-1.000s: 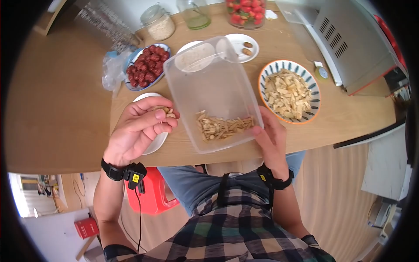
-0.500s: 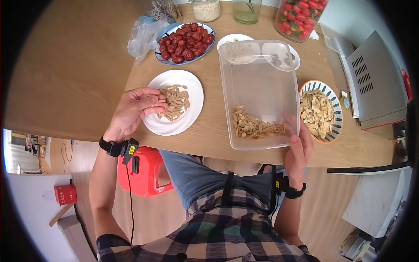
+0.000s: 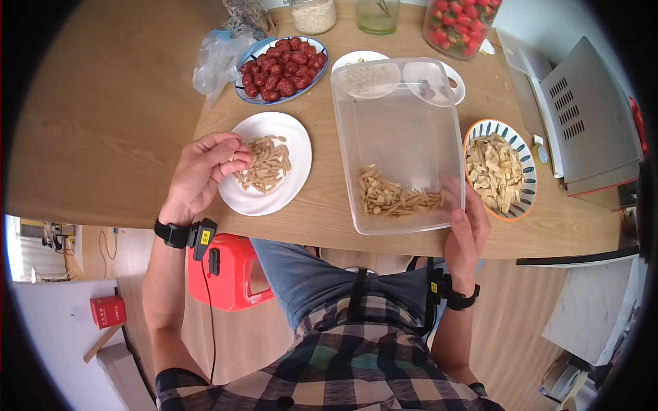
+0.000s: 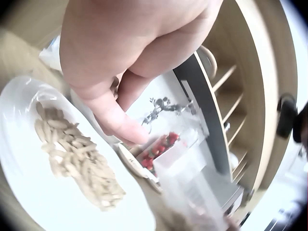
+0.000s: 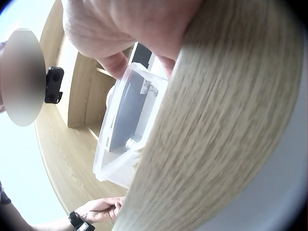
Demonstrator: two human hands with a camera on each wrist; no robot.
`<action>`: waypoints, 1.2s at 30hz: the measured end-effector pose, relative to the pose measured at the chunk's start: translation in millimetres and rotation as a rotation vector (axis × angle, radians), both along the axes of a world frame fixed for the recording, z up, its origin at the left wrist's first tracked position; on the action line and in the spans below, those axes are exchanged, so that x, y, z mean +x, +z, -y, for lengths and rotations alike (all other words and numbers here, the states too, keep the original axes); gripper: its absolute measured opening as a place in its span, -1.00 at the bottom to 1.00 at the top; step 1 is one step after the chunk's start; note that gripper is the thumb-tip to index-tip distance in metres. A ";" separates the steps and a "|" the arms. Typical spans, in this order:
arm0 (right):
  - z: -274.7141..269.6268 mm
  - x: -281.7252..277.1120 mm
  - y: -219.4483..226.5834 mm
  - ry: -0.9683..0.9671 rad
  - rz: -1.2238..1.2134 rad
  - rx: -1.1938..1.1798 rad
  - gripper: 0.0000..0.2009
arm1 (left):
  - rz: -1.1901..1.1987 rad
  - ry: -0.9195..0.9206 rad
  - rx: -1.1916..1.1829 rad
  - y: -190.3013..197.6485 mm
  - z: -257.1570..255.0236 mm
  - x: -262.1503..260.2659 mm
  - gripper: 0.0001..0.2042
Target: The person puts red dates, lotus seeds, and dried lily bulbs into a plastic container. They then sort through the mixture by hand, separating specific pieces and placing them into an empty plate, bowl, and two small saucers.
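Observation:
A white plate (image 3: 299,164) bears a pile of pale dried strips (image 3: 264,171). My left hand (image 3: 203,168) is over the plate's left side, its fingers curled in to the thumb and pinching a few strips, mostly hidden by the fingers. Seen from the left wrist, the fingertips (image 4: 127,132) point down just beyond the pile. My right hand (image 3: 468,229) grips the lower right side of a clear plastic box (image 3: 404,130), thumb on the outside. More such strips (image 3: 394,195) lie at the box's near end. In the right wrist view the box (image 5: 113,144) is tilted.
A plate of red dates (image 3: 282,68) stands behind the white plate, beside a plastic bag (image 3: 212,72). Right of the box is a patterned bowl of pale chips (image 3: 497,171). Two small white dishes show behind the box. Jars line the back, with a jar of strawberries (image 3: 459,27).
My left hand, raised with strips in its fingers a second ago, is lower over the white plate. The head view has shifted, showing the plate's pile. The right hand still holds the box.

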State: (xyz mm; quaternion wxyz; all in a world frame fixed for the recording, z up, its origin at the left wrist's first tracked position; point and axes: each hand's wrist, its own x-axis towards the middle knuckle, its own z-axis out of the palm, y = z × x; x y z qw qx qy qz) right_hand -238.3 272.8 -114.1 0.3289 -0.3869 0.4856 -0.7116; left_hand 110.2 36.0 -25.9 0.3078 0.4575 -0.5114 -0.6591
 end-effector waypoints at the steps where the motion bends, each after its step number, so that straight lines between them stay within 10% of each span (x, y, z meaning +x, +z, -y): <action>1: 0.1 -0.3 -0.6 0.001 -0.004 -0.003 -0.41 | 0.002 -0.002 -0.001 1.6 -2.0 -1.8 -0.79; 16: 0.1 0.7 1.8 -0.003 -0.023 0.007 -0.44 | -0.240 -0.129 0.130 16.2 -9.3 -8.6 -0.78; 36: -2.0 2.9 14.2 -0.086 -0.133 0.136 -0.63 | 0.067 -0.382 -0.019 -10.1 106.4 -198.9 -0.79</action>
